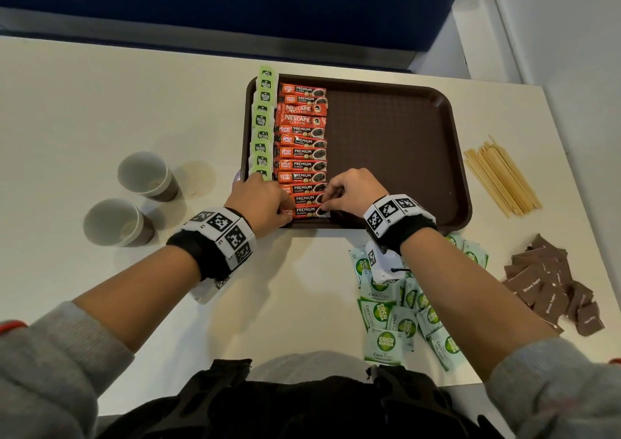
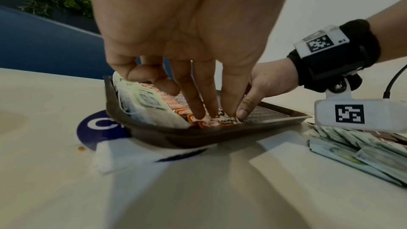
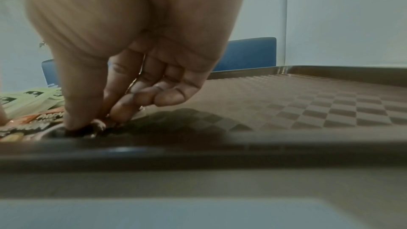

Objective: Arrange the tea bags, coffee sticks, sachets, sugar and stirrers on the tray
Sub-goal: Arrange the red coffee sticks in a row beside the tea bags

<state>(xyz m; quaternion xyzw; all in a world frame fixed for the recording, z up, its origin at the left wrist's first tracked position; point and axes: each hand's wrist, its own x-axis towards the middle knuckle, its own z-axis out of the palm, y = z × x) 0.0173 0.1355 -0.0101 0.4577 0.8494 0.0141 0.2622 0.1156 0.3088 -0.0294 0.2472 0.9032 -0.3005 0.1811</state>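
Note:
A brown tray holds a column of green tea bags along its left rim. Beside them lies a row of red coffee sticks. My left hand presses straight fingers onto the left end of the nearest coffee stick at the tray's near-left corner. My right hand pinches that stick's right end between thumb and forefinger. The tray's right half is bare.
Wooden stirrers lie on the table right of the tray. Green coco sugar sachets are piled under my right forearm, and brown sugar packets sit at the far right by the table edge. Two paper cups stand left.

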